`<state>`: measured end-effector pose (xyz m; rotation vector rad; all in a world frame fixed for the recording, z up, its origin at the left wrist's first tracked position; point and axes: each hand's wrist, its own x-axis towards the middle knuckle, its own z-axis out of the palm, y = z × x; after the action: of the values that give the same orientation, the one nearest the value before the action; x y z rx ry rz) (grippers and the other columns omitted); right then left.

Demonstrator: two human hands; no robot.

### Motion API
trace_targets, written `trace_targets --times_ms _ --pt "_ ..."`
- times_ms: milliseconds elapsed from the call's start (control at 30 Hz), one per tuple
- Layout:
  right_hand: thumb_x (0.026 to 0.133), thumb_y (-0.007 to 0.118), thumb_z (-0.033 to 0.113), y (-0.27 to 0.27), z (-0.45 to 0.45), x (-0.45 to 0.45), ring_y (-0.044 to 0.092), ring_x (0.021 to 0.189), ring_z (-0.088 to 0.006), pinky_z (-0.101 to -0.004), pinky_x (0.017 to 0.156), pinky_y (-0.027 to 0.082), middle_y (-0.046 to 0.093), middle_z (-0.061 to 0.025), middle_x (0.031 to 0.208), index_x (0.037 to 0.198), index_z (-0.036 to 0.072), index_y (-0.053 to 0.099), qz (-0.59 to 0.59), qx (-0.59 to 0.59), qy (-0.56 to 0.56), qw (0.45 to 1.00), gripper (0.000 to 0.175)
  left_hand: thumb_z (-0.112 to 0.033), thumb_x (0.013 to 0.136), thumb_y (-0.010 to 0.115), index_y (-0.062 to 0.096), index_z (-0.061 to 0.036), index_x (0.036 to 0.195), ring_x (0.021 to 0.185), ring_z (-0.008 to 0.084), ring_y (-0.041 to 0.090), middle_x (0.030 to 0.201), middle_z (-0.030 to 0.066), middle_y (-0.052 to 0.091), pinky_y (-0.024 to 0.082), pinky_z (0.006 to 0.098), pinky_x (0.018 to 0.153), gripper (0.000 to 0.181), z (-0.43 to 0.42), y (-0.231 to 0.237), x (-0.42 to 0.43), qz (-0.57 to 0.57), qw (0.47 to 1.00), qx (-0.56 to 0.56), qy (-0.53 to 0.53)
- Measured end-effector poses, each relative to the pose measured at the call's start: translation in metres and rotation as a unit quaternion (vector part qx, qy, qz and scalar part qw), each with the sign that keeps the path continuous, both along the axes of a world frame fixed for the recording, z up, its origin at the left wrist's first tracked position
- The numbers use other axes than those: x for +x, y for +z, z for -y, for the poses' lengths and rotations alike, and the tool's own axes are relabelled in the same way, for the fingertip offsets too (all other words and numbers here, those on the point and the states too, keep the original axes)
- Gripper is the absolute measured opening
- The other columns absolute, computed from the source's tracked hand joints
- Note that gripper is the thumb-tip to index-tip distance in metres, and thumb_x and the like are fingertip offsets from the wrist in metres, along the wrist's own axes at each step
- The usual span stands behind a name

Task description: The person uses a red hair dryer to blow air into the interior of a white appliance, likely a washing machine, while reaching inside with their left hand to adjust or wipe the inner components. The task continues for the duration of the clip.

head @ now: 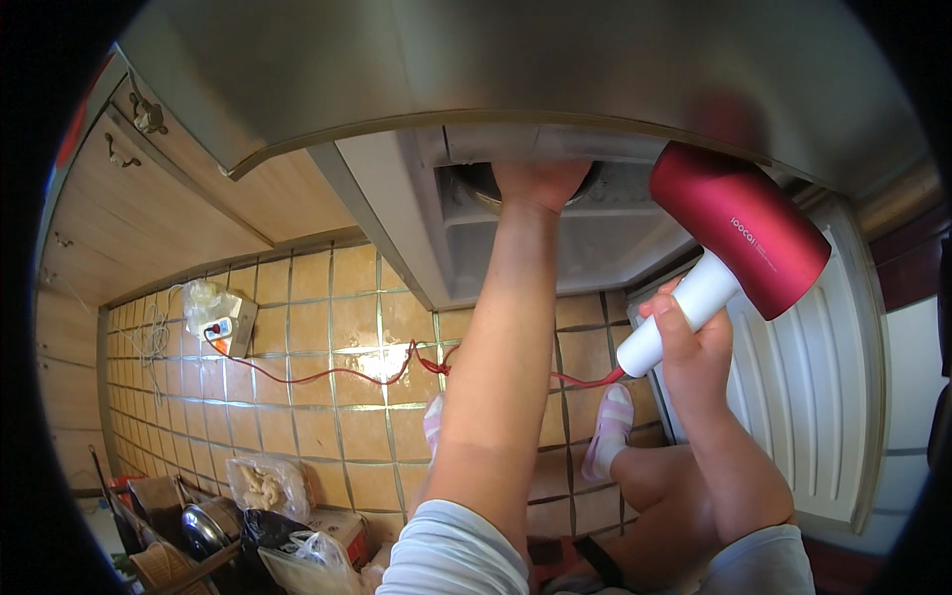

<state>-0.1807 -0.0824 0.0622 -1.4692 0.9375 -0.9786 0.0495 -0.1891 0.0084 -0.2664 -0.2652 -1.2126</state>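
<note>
My right hand (688, 327) grips the white handle of a hair dryer (744, 230) with a glossy red barrel. The dryer is held tilted beside the open compartment, its upper left end close to the grey refrigerator front (446, 67). My left hand (541, 182) reaches into the pale-walled freezer compartment (520, 253), over a round metal bowl or pot (487, 197). Its fingers are hidden under the compartment's upper edge, so I cannot tell whether they hold the vessel. From the dryer's handle a red cord (320, 372) runs behind my left forearm and along the floor.
An open ribbed door (803, 387) stands at the right. On the tiled floor (312, 424), the cord's plug sits in a white power strip (217, 329) at a box. Wooden cabinets (186, 186) line the left. A steel pot (212, 524) and bags (268, 487) crowd the lower left.
</note>
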Motion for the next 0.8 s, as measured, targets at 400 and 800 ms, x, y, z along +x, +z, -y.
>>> trace_targets --times_ms 400,800 --pt "0.093 0.06 0.014 -0.007 0.005 -0.004 0.059 0.085 -0.0129 -0.0309 0.079 0.049 0.06 -0.0056 0.089 0.101 0.004 0.053 0.005 -0.037 -0.026 0.999 0.015 -0.047 0.099 0.032 0.047 -0.0091 0.138 0.131 0.0303 0.041 0.141 0.0099 0.047 0.032 0.0477 0.11 0.056 -0.014 0.006 0.0 -0.082 0.995 0.025 0.057" --pt "0.09 0.066 0.012 -0.01 0.003 -0.01 0.059 0.082 -0.0116 -0.029 0.075 0.05 0.061 -0.0058 0.09 0.1 0.002 0.054 0.027 0.011 0.004 1.0 0.019 -0.027 0.102 0.027 0.045 -0.0059 0.139 0.132 0.0311 0.043 0.142 0.0119 0.046 0.037 0.0481 0.11 0.045 -0.025 -0.009 0.025 -0.116 0.959 0.143 0.218"
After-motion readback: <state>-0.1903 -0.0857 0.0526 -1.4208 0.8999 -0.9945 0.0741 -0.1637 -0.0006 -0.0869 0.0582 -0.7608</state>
